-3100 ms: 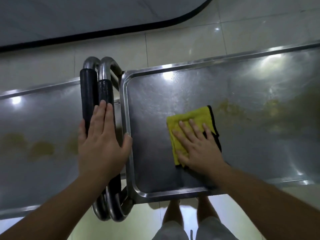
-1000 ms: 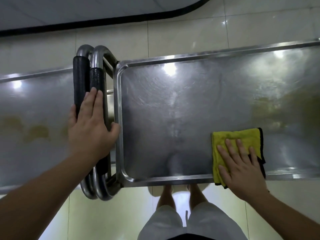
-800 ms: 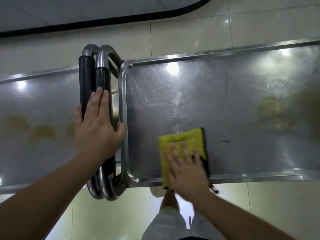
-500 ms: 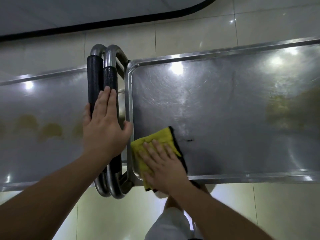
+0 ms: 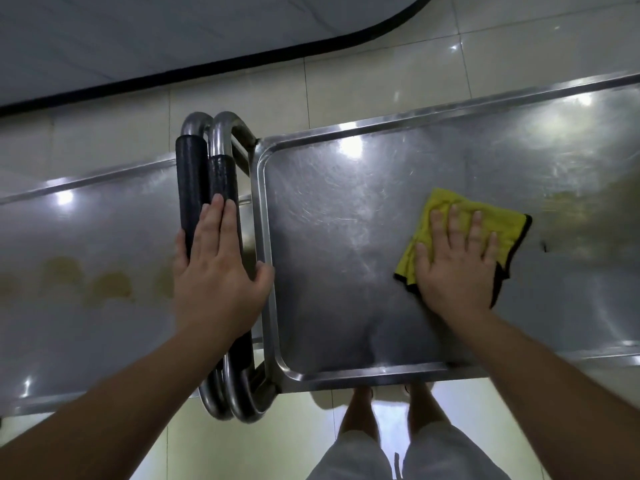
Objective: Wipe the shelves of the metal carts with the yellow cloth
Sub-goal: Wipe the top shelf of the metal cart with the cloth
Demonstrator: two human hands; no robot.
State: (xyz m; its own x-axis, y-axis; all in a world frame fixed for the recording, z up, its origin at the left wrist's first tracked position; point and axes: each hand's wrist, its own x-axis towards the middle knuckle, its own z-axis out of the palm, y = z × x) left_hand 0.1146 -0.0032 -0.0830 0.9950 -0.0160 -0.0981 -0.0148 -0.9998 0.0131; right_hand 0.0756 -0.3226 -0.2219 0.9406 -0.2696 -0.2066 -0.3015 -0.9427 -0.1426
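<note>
— So where does it stand?

— Right hand (image 5: 457, 268) lies flat on the cloth (image 5: 467, 233), fingers straight and spread a little, pressing it onto the right shelf (image 5: 346, 237) about mid-depth. The cloth is folded, yellow with a dark edge, and it sits just short of a yellowish stain (image 5: 571, 209) farther right. A small dark speck (image 5: 544, 245) lies just beyond the cloth's right edge.

— And the left hand?

— Left hand (image 5: 218, 271) rests open on the black handle grips (image 5: 204, 192) between the two carts, fingers straight and together, thumb touching the right shelf's rim. It presses rather than grips.

— What could go wrong?

— Mostly, I'd say, the cart rolling. A flat palm steadies it only by pressure; a hard push to the right could shift the cart away from under the hand, if it has wheels, which I can't see here.

— Anything with the cloth?

— It's only pinned by the palm, so on slick steel it may bunch or slide out from under the fingers, especially at the raised rim. The stain also looks dried on; a light pass might smear it instead of lifting it.

— And the other cart?

— The left shelf (image 5: 86, 254) shows a row of similar yellowish blotches (image 5: 107, 285), not yet wiped by the look of it. Easy to miss in that glare.
</note>
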